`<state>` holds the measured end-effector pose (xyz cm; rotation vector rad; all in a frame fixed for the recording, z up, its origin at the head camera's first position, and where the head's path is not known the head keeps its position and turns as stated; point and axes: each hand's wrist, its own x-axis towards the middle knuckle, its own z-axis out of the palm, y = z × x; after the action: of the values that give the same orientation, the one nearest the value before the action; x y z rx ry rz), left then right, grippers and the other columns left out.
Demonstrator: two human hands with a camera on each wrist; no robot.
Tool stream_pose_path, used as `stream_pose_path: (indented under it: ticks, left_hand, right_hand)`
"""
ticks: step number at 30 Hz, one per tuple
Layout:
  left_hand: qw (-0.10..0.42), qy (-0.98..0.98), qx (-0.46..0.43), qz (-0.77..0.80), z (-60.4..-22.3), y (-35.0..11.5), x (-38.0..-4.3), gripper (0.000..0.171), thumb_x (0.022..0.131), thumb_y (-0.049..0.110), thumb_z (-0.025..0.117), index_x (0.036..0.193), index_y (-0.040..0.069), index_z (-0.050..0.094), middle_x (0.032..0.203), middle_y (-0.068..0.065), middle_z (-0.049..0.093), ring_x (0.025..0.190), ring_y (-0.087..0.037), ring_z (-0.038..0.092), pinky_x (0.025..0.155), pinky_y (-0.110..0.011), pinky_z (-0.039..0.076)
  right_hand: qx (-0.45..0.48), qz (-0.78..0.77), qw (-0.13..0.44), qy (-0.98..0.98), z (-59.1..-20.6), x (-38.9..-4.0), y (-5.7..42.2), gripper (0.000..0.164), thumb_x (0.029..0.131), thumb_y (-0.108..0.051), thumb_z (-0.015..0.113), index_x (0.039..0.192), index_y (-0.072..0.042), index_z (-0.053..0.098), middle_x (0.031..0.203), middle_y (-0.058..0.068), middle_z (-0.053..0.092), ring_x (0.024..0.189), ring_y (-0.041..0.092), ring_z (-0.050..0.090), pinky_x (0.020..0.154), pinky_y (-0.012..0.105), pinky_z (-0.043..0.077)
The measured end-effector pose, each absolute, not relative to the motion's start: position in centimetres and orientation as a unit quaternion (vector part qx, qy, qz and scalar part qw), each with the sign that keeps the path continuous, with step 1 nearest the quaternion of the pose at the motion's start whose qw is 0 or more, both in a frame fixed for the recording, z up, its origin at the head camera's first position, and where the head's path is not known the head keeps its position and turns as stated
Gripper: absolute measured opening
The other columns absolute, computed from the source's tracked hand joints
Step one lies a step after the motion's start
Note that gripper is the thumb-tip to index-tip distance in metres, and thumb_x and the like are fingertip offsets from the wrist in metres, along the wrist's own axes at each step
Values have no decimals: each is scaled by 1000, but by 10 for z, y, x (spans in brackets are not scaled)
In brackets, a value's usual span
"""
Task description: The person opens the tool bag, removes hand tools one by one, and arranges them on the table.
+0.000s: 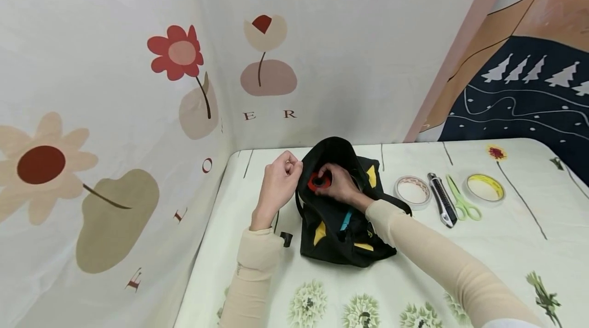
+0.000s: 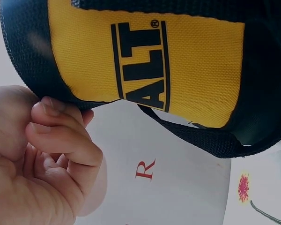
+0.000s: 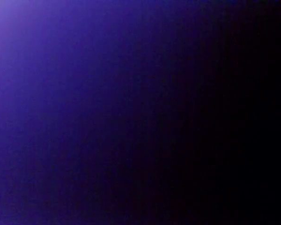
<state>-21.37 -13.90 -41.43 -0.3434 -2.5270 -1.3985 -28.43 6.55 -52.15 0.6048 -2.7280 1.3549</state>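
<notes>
A black tool bag (image 1: 329, 255) with yellow patches stands on the table, its mouth open. My left hand (image 1: 279, 177) pinches the bag's rim at the left; in the left wrist view its curled fingertips are at the black edge beside a yellow panel (image 2: 196, 70) lettered "ALT". Inside the bag's mouth, my right hand (image 1: 341, 183) grips a red tape roll (image 1: 314, 185) with a dark centre, thumb and fingers round its edge. A teal item (image 1: 346, 219) shows at the bag's near side. The right wrist view is nearly all dark and bluish.
Right of the bag lie a clear tape roll (image 1: 397, 196), a box cutter (image 1: 443, 200), green scissors (image 1: 456, 196) and a tape roll with a yellow core (image 1: 498, 190). A small black piece (image 1: 286, 239) lies left of the bag. Printed cloth walls (image 1: 340, 103) rise behind and left.
</notes>
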Motion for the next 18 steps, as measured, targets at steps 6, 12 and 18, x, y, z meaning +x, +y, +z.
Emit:
stream_pose_path:
  ticks: [6,12,18]
  left_hand:
    - [115,-864,-116,-477,-415,-139,-213,16,111,14,64,95,10,64,61,7,43,54,-16,41,58,-31,33]
    - [120,-865,-119,-473,-416,-139,-215,17,110,13,64,94,10,64,61,8,43,54,-15,40,58,-31,33]
    - [121,-864,-120,-475,-415,-139,-214,17,110,13,64,94,10,64,61,7,43,54,-16,40,58,-31,34]
  right_hand:
    - [195,434,17,-879,-523,-283,66,46,79,-3,99,110,-5,66,117,17,66,112,36,64,100,51,54]
    - [204,432,17,-879,-519,-282,66,45,78,-2,98,109,-5,66,117,18,66,112,38,64,101,54,54]
    - [209,431,19,-877,-517,-282,67,45,77,-2,98,109,-6,65,118,18,66,112,38,63,101,53,53]
